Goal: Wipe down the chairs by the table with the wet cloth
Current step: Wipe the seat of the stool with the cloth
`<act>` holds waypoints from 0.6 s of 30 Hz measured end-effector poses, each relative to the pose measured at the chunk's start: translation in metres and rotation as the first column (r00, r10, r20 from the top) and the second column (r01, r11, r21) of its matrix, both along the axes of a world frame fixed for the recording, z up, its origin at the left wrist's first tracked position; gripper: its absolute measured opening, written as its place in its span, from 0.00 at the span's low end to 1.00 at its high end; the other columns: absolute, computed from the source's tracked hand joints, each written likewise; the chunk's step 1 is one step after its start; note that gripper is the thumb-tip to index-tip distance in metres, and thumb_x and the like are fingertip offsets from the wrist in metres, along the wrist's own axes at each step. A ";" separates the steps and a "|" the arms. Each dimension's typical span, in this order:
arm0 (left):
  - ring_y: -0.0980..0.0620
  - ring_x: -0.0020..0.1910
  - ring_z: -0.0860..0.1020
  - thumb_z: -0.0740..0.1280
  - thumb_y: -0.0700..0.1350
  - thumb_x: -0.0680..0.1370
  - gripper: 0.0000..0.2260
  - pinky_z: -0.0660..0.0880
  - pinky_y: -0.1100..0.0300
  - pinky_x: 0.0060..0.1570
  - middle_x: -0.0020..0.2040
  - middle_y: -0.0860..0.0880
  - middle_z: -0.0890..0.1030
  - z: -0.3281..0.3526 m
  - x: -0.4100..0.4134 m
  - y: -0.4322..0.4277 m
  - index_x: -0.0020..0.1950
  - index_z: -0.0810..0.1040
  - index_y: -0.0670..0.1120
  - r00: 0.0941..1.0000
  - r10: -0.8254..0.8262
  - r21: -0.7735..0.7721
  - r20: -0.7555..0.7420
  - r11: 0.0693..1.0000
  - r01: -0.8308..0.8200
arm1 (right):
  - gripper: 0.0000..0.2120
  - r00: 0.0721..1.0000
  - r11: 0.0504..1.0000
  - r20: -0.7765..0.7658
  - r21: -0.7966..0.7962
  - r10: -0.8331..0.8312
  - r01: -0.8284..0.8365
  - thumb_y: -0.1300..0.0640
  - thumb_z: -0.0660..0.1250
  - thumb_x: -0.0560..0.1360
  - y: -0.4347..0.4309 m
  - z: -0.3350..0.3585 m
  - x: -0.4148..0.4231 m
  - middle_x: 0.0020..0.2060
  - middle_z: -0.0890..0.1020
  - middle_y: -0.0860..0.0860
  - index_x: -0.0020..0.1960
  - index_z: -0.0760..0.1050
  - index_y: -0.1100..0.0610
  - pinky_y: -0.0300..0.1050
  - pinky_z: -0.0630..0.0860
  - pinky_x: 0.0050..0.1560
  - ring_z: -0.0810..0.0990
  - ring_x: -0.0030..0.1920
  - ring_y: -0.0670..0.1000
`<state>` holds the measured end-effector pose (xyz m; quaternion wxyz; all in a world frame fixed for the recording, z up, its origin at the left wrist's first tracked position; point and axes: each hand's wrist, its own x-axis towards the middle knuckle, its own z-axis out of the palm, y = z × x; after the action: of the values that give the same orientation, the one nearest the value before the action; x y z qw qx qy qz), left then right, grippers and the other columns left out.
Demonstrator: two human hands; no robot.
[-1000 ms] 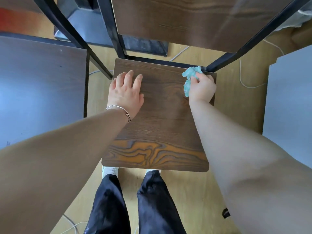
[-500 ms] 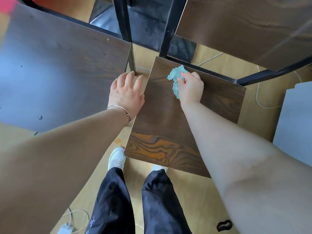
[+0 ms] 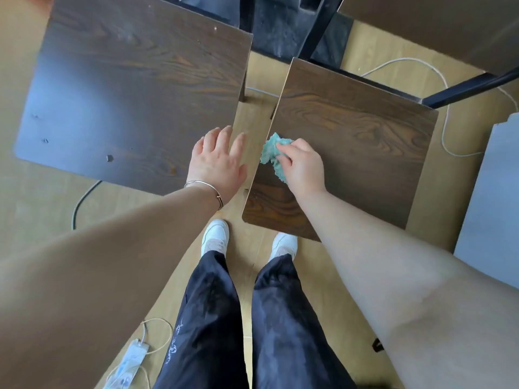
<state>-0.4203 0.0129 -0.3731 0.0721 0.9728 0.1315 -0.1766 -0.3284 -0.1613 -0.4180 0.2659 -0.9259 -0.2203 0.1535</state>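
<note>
Two dark wood chair seats stand side by side below me. On the right seat (image 3: 365, 141), my right hand (image 3: 302, 167) grips a crumpled teal cloth (image 3: 271, 153) and presses it against the seat's left edge. My left hand (image 3: 216, 161) hovers with its fingers straight over the gap between the seats and over the near right corner of the left seat (image 3: 126, 88). It holds nothing. A thin bracelet circles the left wrist.
A table top (image 3: 435, 26) on black metal legs (image 3: 471, 88) overhangs the far right. Cables trail on the wood floor (image 3: 283, 66), and a power strip (image 3: 126, 363) lies near left. A grey panel (image 3: 494, 209) stands at right. My feet are just before the seats.
My right hand has dragged the cloth from the far right corner of the seat over to its left edge. My left hand has left that seat and now hangs over the gap. The view swung left.
</note>
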 end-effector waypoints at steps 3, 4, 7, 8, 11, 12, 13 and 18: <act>0.41 0.72 0.60 0.61 0.55 0.78 0.28 0.62 0.46 0.68 0.75 0.45 0.62 0.003 -0.021 0.004 0.76 0.59 0.49 1.000 -0.023 -0.009 -0.015 1.000 0.023 | 0.11 1.000 1.000 -0.017 0.008 0.016 -0.016 0.63 0.70 0.75 -0.004 0.001 -0.031 0.44 0.78 0.52 0.58 0.82 0.58 0.46 0.77 0.44 0.78 0.44 0.54; 0.41 0.72 0.60 0.61 0.55 0.78 0.28 0.62 0.46 0.68 0.74 0.45 0.62 0.004 -0.028 0.005 0.76 0.58 0.49 0.999 -0.033 -0.009 -0.021 0.999 0.033 | 0.12 1.000 1.000 -0.017 0.012 0.025 -0.025 0.63 0.70 0.75 -0.006 0.002 -0.042 0.44 0.78 0.52 0.57 0.82 0.58 0.47 0.77 0.44 0.78 0.43 0.54; 0.41 0.72 0.60 0.61 0.56 0.78 0.28 0.62 0.46 0.68 0.74 0.45 0.62 0.006 -0.045 0.009 0.76 0.59 0.49 0.998 -0.058 -0.019 -0.035 0.998 0.058 | 0.12 0.998 0.998 -0.029 0.003 0.057 -0.057 0.63 0.70 0.75 -0.015 0.004 -0.077 0.44 0.78 0.52 0.58 0.82 0.58 0.47 0.77 0.44 0.78 0.44 0.54; 0.41 0.72 0.60 0.61 0.56 0.78 0.28 0.62 0.46 0.68 0.74 0.45 0.62 0.007 -0.049 0.009 0.76 0.59 0.49 0.997 -0.072 -0.021 -0.035 0.997 0.071 | 0.12 0.998 0.998 -0.036 0.001 0.060 -0.060 0.63 0.70 0.75 -0.018 0.004 -0.088 0.44 0.78 0.52 0.58 0.82 0.58 0.48 0.77 0.44 0.78 0.45 0.55; 0.41 0.72 0.61 0.61 0.54 0.78 0.27 0.62 0.46 0.67 0.73 0.45 0.63 0.006 -0.060 0.011 0.75 0.61 0.49 0.993 -0.116 -0.015 -0.030 0.993 0.116 | 0.12 0.997 0.997 -0.025 -0.005 0.074 -0.074 0.63 0.70 0.74 -0.028 0.003 -0.119 0.44 0.79 0.52 0.57 0.82 0.58 0.49 0.78 0.44 0.78 0.45 0.55; 0.41 0.72 0.61 0.61 0.54 0.78 0.27 0.62 0.46 0.67 0.73 0.45 0.64 0.006 -0.063 0.011 0.75 0.61 0.49 0.991 -0.129 -0.012 -0.029 0.992 0.128 | 0.12 0.997 0.997 -0.019 -0.001 0.076 -0.076 0.63 0.71 0.74 -0.031 0.003 -0.127 0.44 0.79 0.52 0.57 0.82 0.58 0.48 0.78 0.44 0.78 0.45 0.55; 0.41 0.71 0.61 0.61 0.54 0.78 0.26 0.62 0.46 0.67 0.73 0.45 0.64 0.006 -0.066 0.010 0.75 0.62 0.49 0.990 -0.141 -0.009 -0.028 0.990 0.141 | 0.12 0.997 0.997 -0.015 0.009 0.075 -0.075 0.63 0.71 0.74 -0.033 0.003 -0.135 0.43 0.79 0.52 0.56 0.83 0.58 0.48 0.78 0.45 0.78 0.45 0.55; 0.41 0.72 0.59 0.60 0.55 0.79 0.27 0.62 0.46 0.68 0.74 0.44 0.62 0.008 -0.074 -0.002 0.75 0.60 0.48 0.982 -0.178 0.007 -0.067 0.984 0.179 | 0.10 0.997 0.998 -0.051 0.045 0.056 -0.054 0.63 0.70 0.74 -0.042 0.004 -0.154 0.43 0.80 0.52 0.55 0.83 0.58 0.49 0.79 0.46 0.78 0.46 0.57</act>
<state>-0.4944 0.0107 -0.3656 0.0451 0.9748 0.0474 -0.2135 -0.4825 -0.2035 -0.4140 0.2874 -0.9091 -0.2420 0.1803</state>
